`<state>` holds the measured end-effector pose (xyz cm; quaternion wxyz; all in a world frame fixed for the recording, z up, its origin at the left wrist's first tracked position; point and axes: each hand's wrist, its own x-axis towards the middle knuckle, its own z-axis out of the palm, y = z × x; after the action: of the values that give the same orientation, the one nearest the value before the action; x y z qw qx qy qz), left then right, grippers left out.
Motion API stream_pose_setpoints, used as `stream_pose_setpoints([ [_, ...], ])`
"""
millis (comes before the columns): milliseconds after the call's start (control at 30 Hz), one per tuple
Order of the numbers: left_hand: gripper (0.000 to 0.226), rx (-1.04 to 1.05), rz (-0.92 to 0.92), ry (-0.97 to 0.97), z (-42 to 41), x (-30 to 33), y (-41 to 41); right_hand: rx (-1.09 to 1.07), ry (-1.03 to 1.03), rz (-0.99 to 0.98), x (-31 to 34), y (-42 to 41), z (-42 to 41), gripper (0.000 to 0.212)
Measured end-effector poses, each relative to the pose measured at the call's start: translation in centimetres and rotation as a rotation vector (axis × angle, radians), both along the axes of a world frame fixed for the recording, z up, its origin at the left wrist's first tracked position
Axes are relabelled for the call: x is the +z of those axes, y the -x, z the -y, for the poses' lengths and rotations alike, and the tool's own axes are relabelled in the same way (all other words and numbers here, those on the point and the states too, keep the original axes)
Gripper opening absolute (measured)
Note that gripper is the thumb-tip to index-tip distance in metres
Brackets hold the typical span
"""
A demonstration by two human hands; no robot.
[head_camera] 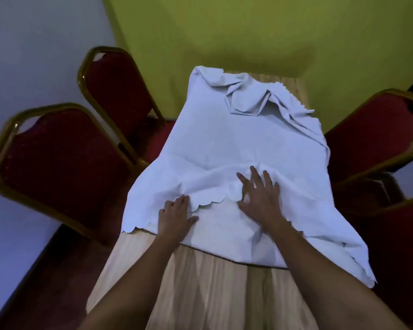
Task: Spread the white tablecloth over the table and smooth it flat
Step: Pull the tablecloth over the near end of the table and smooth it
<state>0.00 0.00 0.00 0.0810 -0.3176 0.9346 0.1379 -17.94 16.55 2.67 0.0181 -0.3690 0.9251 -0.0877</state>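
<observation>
Table [200,289] of pale wood grain runs away from the camera toward a green wall [248,32], with red banquet chairs [65,167] on gilt frames drawn up along both sides. The white tablecloth [224,139] lies over its middle and far stretch, not yet square: its far end is heaped in folds near the wall, its right side droops over the edge, and a scalloped hem is doubled back on itself near the person, leaving the near end of the wood bare. The right hand [260,196] rests flat on the cloth, fingers spread, beside the bunched ridge of the fold; the left hand [177,213] lies just beside it, its fingers curled at the scalloped hem, though whether they actually pinch the fabric I cannot tell. The step in hand looks like unfolding the doubled near layer. The next move probably calls for drawing that hem toward the near end while one palm anchors the cloth, then opening the far heap. No brand, label or writing is legible anywhere.
</observation>
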Motion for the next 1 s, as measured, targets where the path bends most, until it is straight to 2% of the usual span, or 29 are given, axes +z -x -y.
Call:
stream_pose_setpoints([
  [100, 0.056, 0.08, -0.084, 0.031, 0.3, -0.5, 0.6, -0.023, -0.102, 0.098, -1.5, 1.2, 0.6, 0.07],
  [233, 0.044, 0.13, -0.127, 0.056, 0.0, -1.0, 1.1, -0.01, -0.099, 0.125, -2.9, 1.5, 1.2, 0.048],
  [400, 0.049, 0.054, -0.073, 0.079, -0.1, -0.5, 1.1, -0.038, -0.019, 0.153, -2.7, 1.3, 1.5, 0.046],
  [467, 0.051, -0.023, -0.02, 0.19, 0.3, -0.1, 1.4, -0.041, -0.025, 0.168, -2.2, 1.1, 1.5, 0.043],
  [533, 0.042, -0.084, 0.079, 0.235, 0.2, 1.4, 1.4, -0.082, -0.033, 0.194, -1.4, 0.8, 1.6, 0.039],
  [567, 0.035, -0.109, 0.067, 0.258, 0.3, 2.0, 1.3, -0.107, -0.059, 0.196, -0.9, 0.5, 1.6, 0.038],
  [633, 0.026, -0.116, 0.091, 0.204, 0.7, 2.0, 0.6, -0.114, -0.115, 0.157, 0.0, 0.2, 1.4, 0.039],
  [700, 0.02, -0.106, 0.06, 0.197, 1.2, 2.1, -0.9, -0.094, -0.076, 0.09, 0.8, -0.5, 0.9, 0.037],
  [733, 0.024, -0.108, 0.076, 0.174, 1.3, 2.1, -1.8, -0.081, -0.028, 0.061, 1.2, -1.0, 0.5, 0.034],
  [800, 0.035, -0.111, 0.03, 0.194, 2.3, 0.4, -4.0, -0.04, 0.072, 0.021, 1.9, -2.5, 0.2, 0.028],
  [867, 0.029, -0.085, 0.054, 0.163, 1.6, 0.8, -6.7, 0.042, 0.092, 0.019, 2.5, -4.2, 0.2, 0.026],
  [967, 0.01, -0.078, 0.081, 0.18, 1.8, 1.6, -11.3, 0.332, -0.159, 0.042, 3.4, -7.6, 0.8, 0.022],
  [1000, 0.011, -0.077, 0.08, 0.202, 2.1, 1.4, -13.1, 0.425, -0.235, 0.045, 4.0, -9.2, 0.9, 0.021],
])
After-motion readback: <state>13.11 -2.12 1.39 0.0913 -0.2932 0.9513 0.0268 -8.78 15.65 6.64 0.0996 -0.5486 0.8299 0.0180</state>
